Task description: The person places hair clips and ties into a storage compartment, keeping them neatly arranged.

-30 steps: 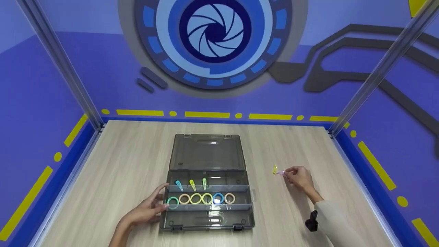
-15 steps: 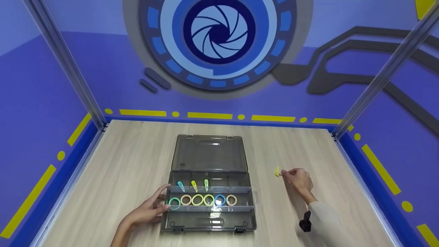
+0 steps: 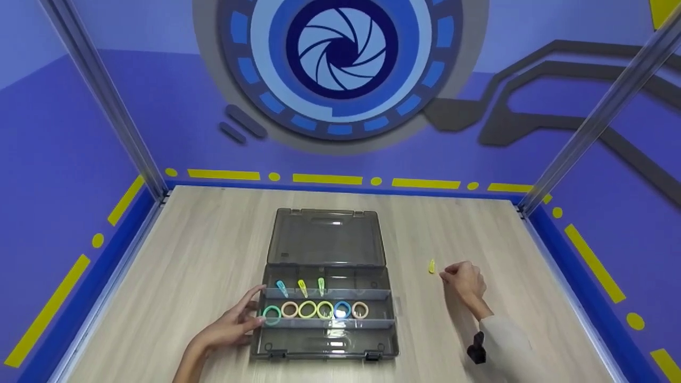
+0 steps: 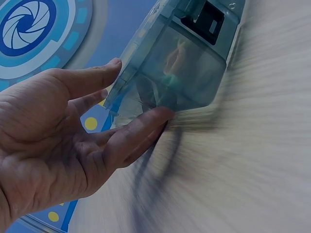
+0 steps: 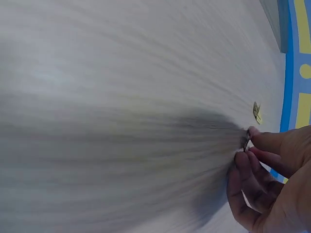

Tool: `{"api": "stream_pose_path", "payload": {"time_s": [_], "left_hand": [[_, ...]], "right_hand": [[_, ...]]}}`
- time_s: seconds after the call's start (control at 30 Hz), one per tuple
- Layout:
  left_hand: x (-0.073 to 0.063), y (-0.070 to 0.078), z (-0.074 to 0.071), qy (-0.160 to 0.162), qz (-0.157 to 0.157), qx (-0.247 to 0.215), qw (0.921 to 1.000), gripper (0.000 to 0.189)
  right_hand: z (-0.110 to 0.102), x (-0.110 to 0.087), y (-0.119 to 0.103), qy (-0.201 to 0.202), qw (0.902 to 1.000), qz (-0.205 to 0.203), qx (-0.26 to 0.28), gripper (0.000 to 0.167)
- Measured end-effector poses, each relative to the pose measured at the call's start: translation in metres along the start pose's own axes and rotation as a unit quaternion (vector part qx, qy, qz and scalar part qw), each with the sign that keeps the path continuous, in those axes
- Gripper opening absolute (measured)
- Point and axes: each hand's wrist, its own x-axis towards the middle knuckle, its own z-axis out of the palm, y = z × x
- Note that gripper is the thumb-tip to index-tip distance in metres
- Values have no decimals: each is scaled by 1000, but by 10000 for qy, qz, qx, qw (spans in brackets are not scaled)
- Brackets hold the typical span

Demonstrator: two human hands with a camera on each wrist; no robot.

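Note:
In the right wrist view, my right hand (image 3: pixel 465 282) pinches a small hair clip (image 5: pixel 246 141) between thumb and fingertips, which hide most of it. Just beyond those fingertips a yellow snap hair clip (image 3: pixel 432 266) lies on the table. My left hand (image 3: pixel 229 325) rests against the left side of a smoky clear plastic organizer box (image 3: pixel 367 340), fingers fairly straight and spread along its wall. The box stands with its lid (image 3: pixel 325 239) raised back. Several coloured hair ties (image 3: pixel 307 309) line the middle compartment, and three snap clips (image 3: pixel 302 288) lean in the back one.
Two translucent dividers (image 3: pixel 367 323) split the box into long compartments. The wooden tabletop (image 3: pixel 213 239) is bounded by blue printed walls (image 3: pixel 175 117) and metal corner posts (image 3: pixel 114 106). A black device (image 3: pixel 477 348) sits at the right sleeve.
A pale pink-purple clip seen beside the yellow one has become covered by my right fingertips, which draw slightly away to the right. The left hand stays against the box.

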Motion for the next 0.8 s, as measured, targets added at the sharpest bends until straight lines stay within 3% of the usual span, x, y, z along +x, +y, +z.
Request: {"api": "stream_pose_path", "payload": {"time_s": [0.4,0.8], "left_hand": [[1,0,2,114,-232,-71,9996,85],[2,3,2,59,-81,63,9999,83]], "right_hand": [[-15,-15,-5,-542,9964,-619,-211,13],[-15,-23,0,-268,9950,-946,-178,9]]}}
